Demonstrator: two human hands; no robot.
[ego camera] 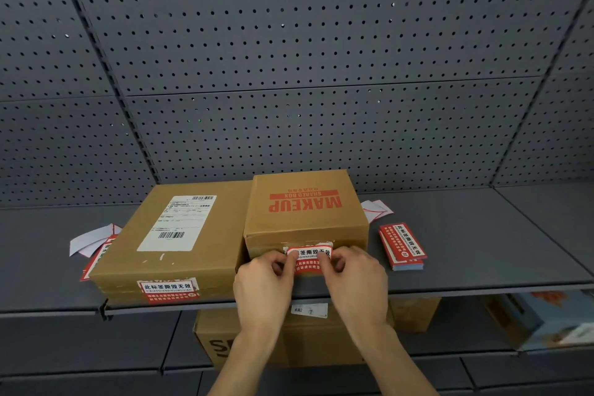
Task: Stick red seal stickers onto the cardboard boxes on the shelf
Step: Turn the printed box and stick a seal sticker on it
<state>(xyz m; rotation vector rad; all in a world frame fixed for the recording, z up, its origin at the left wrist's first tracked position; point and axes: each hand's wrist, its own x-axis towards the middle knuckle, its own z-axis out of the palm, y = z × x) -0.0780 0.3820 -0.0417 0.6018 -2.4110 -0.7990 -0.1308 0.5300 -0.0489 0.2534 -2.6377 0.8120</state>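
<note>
Shelf (482, 251) bears boxes (170, 235) (305, 206), sticker stack (403, 246), seemingly peeled backings (376, 210)

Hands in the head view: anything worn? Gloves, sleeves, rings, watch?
Nothing worn that shows. The left hand and right hand have no gloves, and no rings are visible. The left forearm and right forearm are uncovered down to the frame edge: no sleeves, watch or wristband in view.

a dark grey perforated metal back panel (289, 42) fills the upper view, split by a slanted grey metal upright (111, 74) on the left; below it runs a flat dark grey metal shelf (482, 251), a small white label (309, 310) on its front edge; a lower grey shelf (96, 350) lies beneath; the light is even and dim
</note>
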